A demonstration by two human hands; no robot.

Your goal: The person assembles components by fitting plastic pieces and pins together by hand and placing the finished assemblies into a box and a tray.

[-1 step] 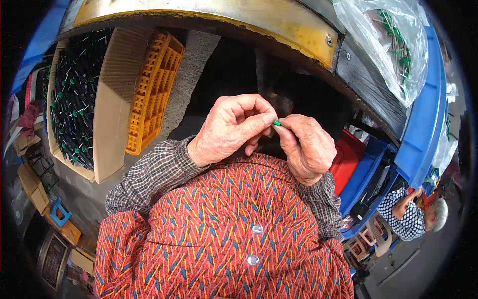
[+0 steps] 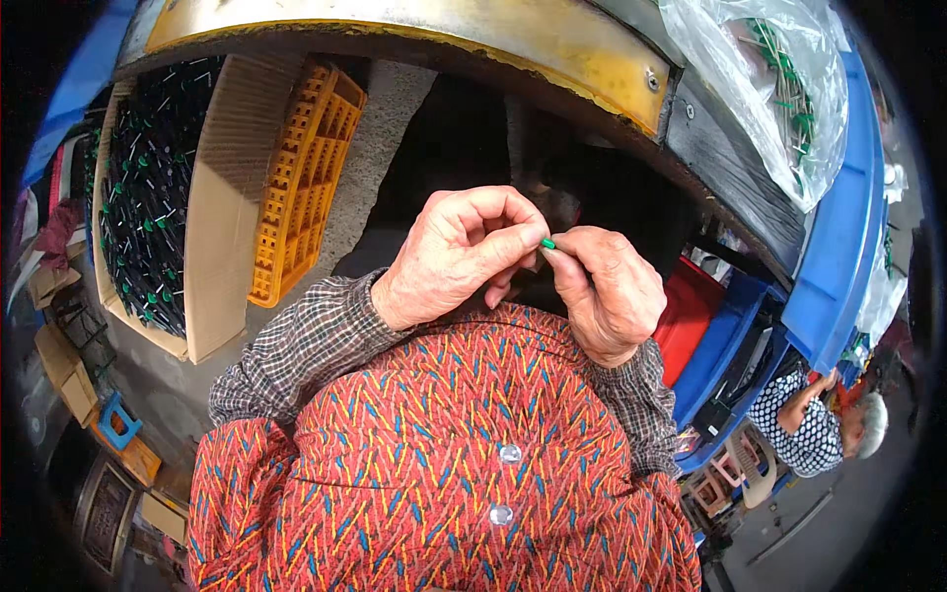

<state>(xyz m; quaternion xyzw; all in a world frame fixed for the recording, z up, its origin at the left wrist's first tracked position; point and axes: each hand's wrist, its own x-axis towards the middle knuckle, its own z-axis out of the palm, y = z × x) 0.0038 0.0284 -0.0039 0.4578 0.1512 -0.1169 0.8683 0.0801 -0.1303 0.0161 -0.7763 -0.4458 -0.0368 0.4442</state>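
A small green piece point(image 2: 547, 243), like a short cap or plug, sits between the fingertips of both hands in front of my waist. My left hand point(image 2: 459, 252) is closed in a pinch, its thumb and forefinger at the left end of the piece. The other fingers curl underneath. On the other end, the thumb and forefinger of my right hand point(image 2: 610, 286) are closed too. Fingers cover most of the piece, so its full shape does not show.
On the left stand an open cardboard box point(image 2: 232, 197) of black and green pieces and a yellow plastic crate point(image 2: 306, 187). A worn table edge point(image 2: 493, 37) curves ahead. A clear bag point(image 2: 710, 69) of green-topped metal pins lies by a blue tray point(image 2: 838, 217). Another person point(image 2: 804, 419) is far right.
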